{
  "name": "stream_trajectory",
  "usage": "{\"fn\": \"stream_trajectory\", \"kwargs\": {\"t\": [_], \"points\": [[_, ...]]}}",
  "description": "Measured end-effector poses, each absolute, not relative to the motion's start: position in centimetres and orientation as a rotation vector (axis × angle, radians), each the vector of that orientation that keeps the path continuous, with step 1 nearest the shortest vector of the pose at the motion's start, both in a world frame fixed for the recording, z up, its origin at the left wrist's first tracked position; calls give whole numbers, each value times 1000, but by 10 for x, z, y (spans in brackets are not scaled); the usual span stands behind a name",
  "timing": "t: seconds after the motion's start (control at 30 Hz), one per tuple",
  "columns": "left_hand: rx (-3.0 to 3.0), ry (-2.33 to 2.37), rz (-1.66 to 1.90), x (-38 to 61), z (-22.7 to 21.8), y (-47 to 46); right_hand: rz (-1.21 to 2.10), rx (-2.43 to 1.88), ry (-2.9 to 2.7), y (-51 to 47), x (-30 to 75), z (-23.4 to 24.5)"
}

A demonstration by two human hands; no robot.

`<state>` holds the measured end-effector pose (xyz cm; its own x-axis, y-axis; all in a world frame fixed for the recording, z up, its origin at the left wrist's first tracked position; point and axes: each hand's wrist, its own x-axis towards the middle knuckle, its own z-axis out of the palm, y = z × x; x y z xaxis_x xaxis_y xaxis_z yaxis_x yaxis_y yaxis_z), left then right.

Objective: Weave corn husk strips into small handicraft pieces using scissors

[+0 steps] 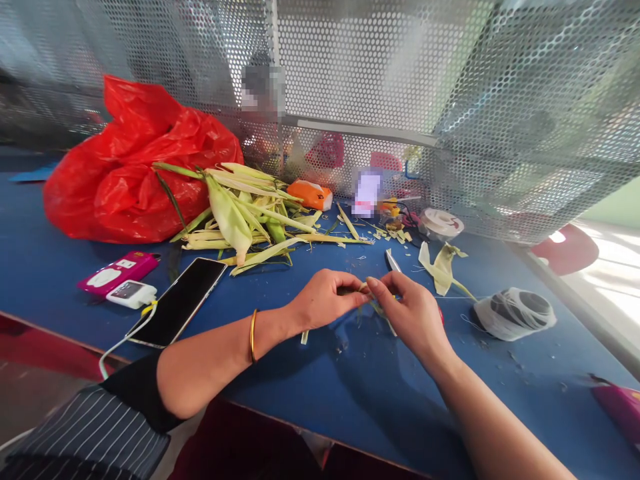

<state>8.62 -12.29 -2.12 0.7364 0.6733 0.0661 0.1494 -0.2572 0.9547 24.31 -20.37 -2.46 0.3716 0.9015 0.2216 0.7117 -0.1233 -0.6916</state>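
My left hand (327,297) and my right hand (413,313) meet fingertip to fingertip just above the blue table (300,393). Both are closed in a pinch on a thin strip of corn husk (376,307), mostly hidden by the fingers. Behind my right hand lies a pointed metal blade (393,261); a bit of red shows past the hand, perhaps its handle. A pale husk scrap (305,337) pokes out beneath my left wrist. To the right, a wrapped spool of thread (515,313) lies on its side, a fine thread running from it towards my right hand.
Corn husks (230,220) pile up before a red plastic bag (145,167). A phone (180,300), a purple case (120,273) and a cabled white device (131,293) lie left. Behind are an orange tissue pack (310,195), a tape roll (441,223) and a perforated metal screen (360,73).
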Motion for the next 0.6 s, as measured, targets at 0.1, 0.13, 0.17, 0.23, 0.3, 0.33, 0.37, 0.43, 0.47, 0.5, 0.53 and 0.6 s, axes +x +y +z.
{"fn": "stream_trajectory", "kwargs": {"t": [0.1,0.13,0.17,0.23,0.3,0.33,0.37,0.43,0.47,0.5,0.53,0.6], "points": [[1833,651,579,87,-24,-122,480,-1734,-1428,-201,243,-27],[1836,645,565,87,-25,-122,568,-1646,-1414,-200,242,-28],[1833,639,547,87,-27,-123,657,-1562,-1366,-199,240,-29],[1817,629,512,87,-29,-124,814,-1438,-1193,-197,237,-30],[1794,613,487,88,-31,-125,916,-1354,-1008,-196,234,-31],[1780,601,479,88,-31,-126,951,-1322,-946,-196,232,-30],[1766,590,472,89,-32,-126,979,-1298,-913,-196,231,-30],[1736,576,464,89,-32,-127,1006,-1277,-890,-197,230,-29],[1719,575,455,89,-32,-127,1002,-1278,-881,-197,229,-29],[1702,574,441,89,-32,-127,986,-1282,-871,-197,229,-30],[1685,570,427,89,-31,-127,959,-1287,-861,-197,228,-30],[1668,562,393,89,-29,-126,901,-1293,-844,-197,228,-31]]}}
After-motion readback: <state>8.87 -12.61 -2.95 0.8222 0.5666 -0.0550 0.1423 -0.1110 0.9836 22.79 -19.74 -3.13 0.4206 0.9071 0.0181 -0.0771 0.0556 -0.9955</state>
